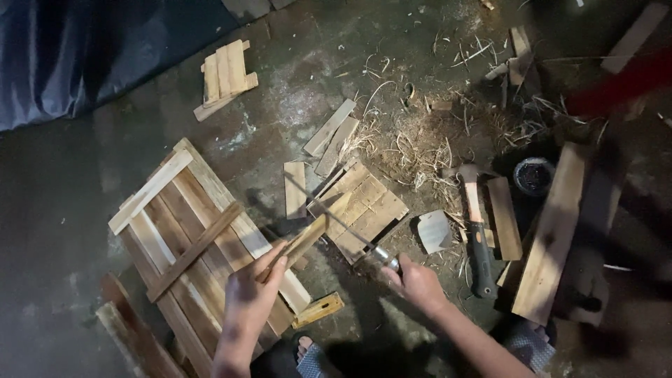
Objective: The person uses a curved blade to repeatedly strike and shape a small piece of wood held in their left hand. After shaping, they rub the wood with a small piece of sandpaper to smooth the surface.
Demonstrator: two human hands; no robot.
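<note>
- L hand (250, 297) grips near end of a narrow wood strip (306, 240); strip sticks out up-right from fist, tilted, over edge of slatted wood panel (196, 238).
- R hand (418, 283) closed on handle of a thin saw (343, 222); blade runs up-left, crossing strip just past L fingers.
- Small slat panel (364, 206) lies under blade.
- Hatchet (477, 231) on floor, right of R hand, apart.

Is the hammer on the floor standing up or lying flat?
Lying flat. The hammer rests lengthwise on the floor, dark grip toward the person, untouched by either hand, right of the right hand.
</note>
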